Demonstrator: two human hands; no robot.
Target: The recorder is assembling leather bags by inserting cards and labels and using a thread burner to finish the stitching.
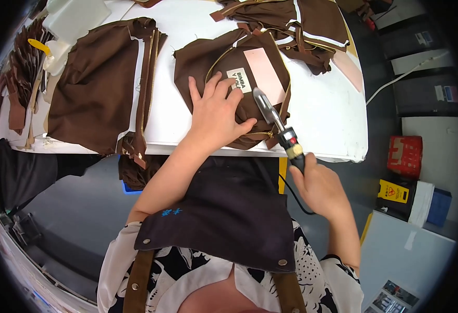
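My left hand point(214, 116) lies flat on a brown fabric bag piece point(190, 60), its fingers spread. Its fingertips touch or nearly touch a small cream label point(239, 80) with dark print. Beside the label, a pale pink strip point(263, 73) rests on the fabric. A gold zipper point(216, 65) curves along the piece. My right hand point(322, 187) is wrapped round the black handle of a small corded hand iron point(270, 112). The iron's rounded metal tip is over the fabric, close to the label's right edge; whether it touches cannot be told.
Another brown zippered piece point(96, 88) lies on the white table point(328, 128) at left. More brown pieces point(317, 23) are heaped at the far right, near a pink sheet point(347, 70). At far left stand a white container point(75, 18) and a yellow-handled tool point(39, 47). The iron's cord point(294, 195) hangs below the table edge.
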